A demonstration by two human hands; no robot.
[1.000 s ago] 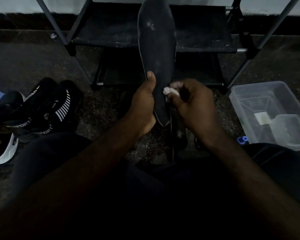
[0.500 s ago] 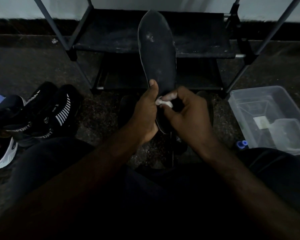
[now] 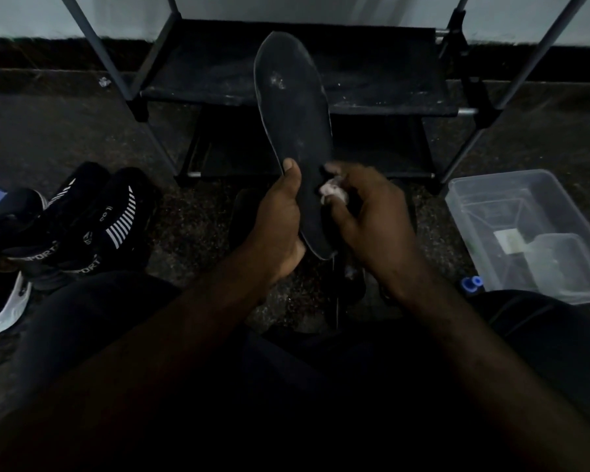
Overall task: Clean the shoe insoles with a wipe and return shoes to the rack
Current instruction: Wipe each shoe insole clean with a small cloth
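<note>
Dark clothing [image 3: 82, 318] covers both knees; the forearms [image 3: 457, 335] are bare.

The insole's [image 3: 293, 131] lower left edge is hidden under the left hand [image 3: 276, 226]. The wipe [image 3: 331, 191] is a blurred pale lump, mostly buried in the right hand [image 3: 372, 216], whose fingertips smear. The rack's [image 3: 372, 73] posts run off the top edge. The shoes [image 3: 82, 226] are cut by the left edge, the plastic box [image 3: 491, 212] by the right. A small blue thing [image 3: 470, 282] beside the box cannot be made out.
</note>
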